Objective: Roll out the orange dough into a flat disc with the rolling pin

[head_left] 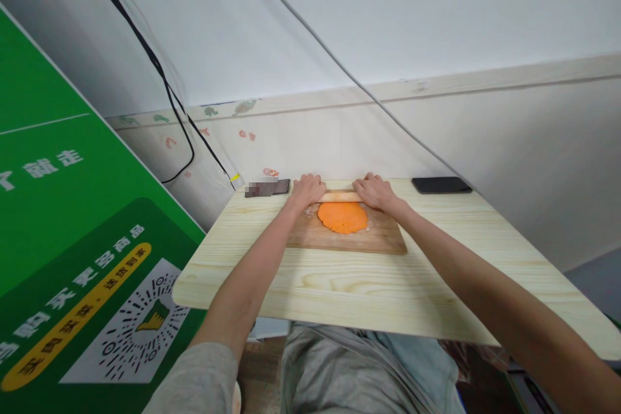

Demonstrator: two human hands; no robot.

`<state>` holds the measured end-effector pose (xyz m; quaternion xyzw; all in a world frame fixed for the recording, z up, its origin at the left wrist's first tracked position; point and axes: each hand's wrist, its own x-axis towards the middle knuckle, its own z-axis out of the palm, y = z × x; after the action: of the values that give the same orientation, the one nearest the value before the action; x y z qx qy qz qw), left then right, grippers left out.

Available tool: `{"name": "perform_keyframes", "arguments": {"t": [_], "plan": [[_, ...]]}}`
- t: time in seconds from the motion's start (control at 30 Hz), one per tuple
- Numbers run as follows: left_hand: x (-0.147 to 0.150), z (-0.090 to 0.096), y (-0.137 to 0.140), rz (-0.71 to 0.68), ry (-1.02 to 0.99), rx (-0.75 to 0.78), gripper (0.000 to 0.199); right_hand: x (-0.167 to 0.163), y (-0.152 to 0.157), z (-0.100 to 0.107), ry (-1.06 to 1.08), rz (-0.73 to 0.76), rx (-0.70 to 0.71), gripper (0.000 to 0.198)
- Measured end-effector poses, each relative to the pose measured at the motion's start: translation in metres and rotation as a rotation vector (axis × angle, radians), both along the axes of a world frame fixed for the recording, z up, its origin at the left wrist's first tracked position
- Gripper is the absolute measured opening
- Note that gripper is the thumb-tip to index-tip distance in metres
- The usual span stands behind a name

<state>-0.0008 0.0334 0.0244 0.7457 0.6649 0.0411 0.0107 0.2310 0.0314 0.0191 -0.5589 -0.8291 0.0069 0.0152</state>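
A flattened round of orange dough (343, 217) lies on a wooden cutting board (349, 242). Across the dough's far edge rests a light wooden rolling pin (341, 196). My left hand (308, 189) is closed over the pin's left end, and my right hand (374, 191) is closed over its right end. Both arms reach forward over the table. Whitish smudges, like flour, mark the board beside the dough. The ends of the pin are hidden under my fingers.
The board sits on a pale wood-grain table (339, 284) against a white wall. A black phone (441, 185) lies at the back right, and a dark flat object (268, 188), partly blurred, at the back left. A green printed panel (58, 207) stands left; cables (160, 71) hang along the wall.
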Motion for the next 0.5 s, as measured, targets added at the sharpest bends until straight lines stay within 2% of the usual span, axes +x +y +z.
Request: {"name": "perform_keyframes", "arguments": {"t": [0.1,0.5], "plan": [[0.001,-0.001,0.005,0.009,-0.007,0.005,0.049,-0.001,0.007,0.000,0.056,-0.081,-0.008,0.057],[0.004,0.001,0.015,0.087,-0.056,0.030,0.051,-0.004,0.020,0.004,0.111,-0.106,-0.019,0.052]]}}
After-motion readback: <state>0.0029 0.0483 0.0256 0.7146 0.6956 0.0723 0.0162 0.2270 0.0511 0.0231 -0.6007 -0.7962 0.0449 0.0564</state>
